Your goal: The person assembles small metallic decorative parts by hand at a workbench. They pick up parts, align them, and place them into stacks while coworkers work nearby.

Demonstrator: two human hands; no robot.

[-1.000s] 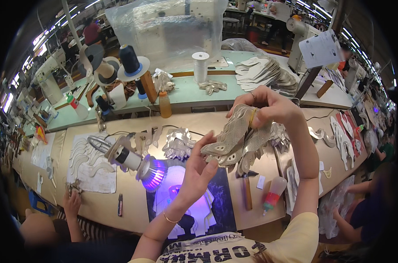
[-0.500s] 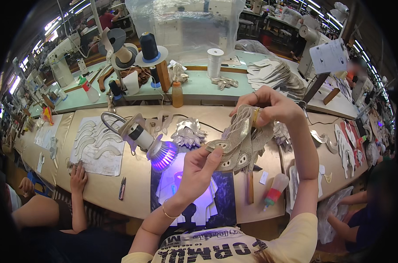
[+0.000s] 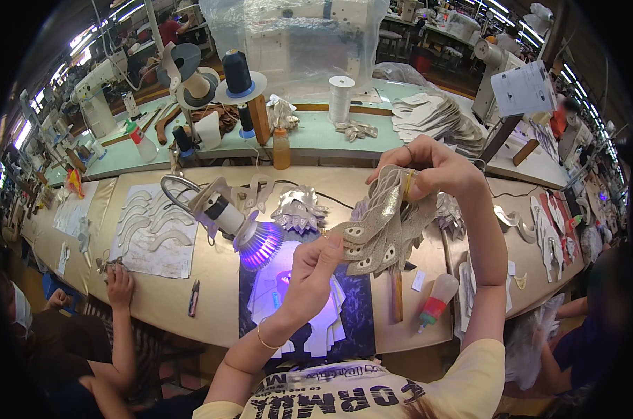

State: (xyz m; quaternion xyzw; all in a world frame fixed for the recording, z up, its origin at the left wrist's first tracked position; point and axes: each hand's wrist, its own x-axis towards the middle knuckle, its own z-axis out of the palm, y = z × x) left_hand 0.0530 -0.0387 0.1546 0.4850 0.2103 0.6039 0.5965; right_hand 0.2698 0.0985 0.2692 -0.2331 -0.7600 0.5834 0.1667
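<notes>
Head view: raised right hand (image 3: 428, 167) and left hand (image 3: 315, 269) both pinch the bundle of perforated cutouts (image 3: 381, 227).

The hall is bright from ceiling tube lights (image 3: 131, 10) and from windows at the far left, a lamp (image 3: 257, 241) throws violet glare on the tabletop (image 3: 212, 279), and the fisheye view bends straight edges and turns black at the rim.
</notes>
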